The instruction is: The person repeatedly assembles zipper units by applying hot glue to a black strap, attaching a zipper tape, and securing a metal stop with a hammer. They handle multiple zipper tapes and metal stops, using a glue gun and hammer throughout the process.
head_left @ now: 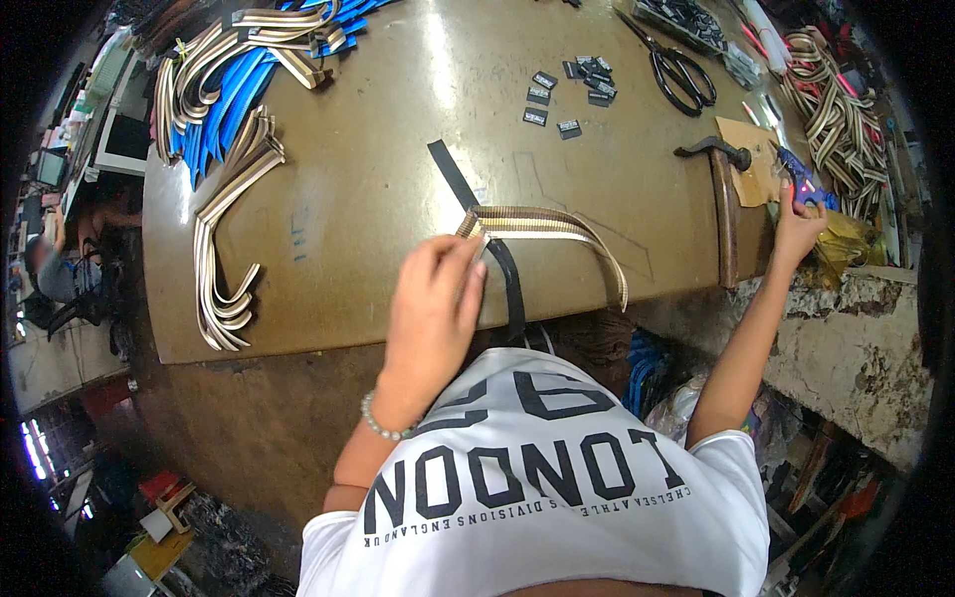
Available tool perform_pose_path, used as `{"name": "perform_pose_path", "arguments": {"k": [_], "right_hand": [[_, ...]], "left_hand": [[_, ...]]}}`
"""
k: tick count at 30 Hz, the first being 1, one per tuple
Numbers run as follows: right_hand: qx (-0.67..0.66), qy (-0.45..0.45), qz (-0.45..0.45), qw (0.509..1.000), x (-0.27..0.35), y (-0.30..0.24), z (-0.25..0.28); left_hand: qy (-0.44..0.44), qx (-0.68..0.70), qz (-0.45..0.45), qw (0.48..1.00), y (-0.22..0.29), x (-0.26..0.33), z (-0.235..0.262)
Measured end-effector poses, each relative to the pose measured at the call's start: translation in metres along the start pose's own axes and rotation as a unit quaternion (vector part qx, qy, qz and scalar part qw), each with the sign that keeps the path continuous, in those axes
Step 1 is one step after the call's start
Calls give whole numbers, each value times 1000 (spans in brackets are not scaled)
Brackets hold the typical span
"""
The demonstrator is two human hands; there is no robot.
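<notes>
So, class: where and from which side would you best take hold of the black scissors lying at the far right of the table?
Take the black scissors by their two looped handles, which point toward the person, coming from the near side. The closed blades point away, and the flat brown tabletop around the loops looks bare.

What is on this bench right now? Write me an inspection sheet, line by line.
Surface: brown worktable, shiny and worn, with faint pen marks.
Job's things: folded striped strap lying over a black strap; a blue tool at the table's right edge.
Clutter: piles of striped straps, blue strips, small black tags, black scissors, a dark hammer-like tool, more straps on the right.
Grippers: left hand presses on the folded strap's end; right hand reaches to the blue tool.
Cables: nothing seen.
Surroundings: another person far left; cluttered floor below.
</notes>
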State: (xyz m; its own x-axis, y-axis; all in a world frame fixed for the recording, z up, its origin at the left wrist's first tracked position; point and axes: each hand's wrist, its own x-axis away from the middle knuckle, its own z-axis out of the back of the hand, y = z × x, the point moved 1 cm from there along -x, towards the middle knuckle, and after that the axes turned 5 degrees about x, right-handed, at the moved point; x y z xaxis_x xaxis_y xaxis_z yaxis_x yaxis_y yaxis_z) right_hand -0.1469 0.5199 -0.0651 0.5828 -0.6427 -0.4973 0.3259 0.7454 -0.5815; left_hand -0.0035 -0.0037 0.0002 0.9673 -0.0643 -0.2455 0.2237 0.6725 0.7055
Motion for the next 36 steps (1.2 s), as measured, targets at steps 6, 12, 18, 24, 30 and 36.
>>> {"name": "perform_pose_path", "arguments": {"k": [6, 12, 18, 24, 30, 36], "right_hand": [[12, -78, -110, 991, -45, 38, 2], [-19, -98, -37, 994, -34, 48, -27], [-122, -76, -107, 984, -16, 18, -23], [4, 18, 97, 995, 2, -18, 8], [79, -223, -6, 972, 40, -120, 64], [-266, -445, 97, 849, 126, -236, 83]], "left_hand": [[-3, -54, -20, 998, -23, 1, -10], [2, -42, -47, 998, -30, -16, -11], [21, -75, -29, 997, -24, -10, -17], [36, -51, -50, 997, -27, -13, -20], [53, -3, -68, 996, -35, -20, -25], [66, -19, -65, 996, -41, -18, -28]]}}
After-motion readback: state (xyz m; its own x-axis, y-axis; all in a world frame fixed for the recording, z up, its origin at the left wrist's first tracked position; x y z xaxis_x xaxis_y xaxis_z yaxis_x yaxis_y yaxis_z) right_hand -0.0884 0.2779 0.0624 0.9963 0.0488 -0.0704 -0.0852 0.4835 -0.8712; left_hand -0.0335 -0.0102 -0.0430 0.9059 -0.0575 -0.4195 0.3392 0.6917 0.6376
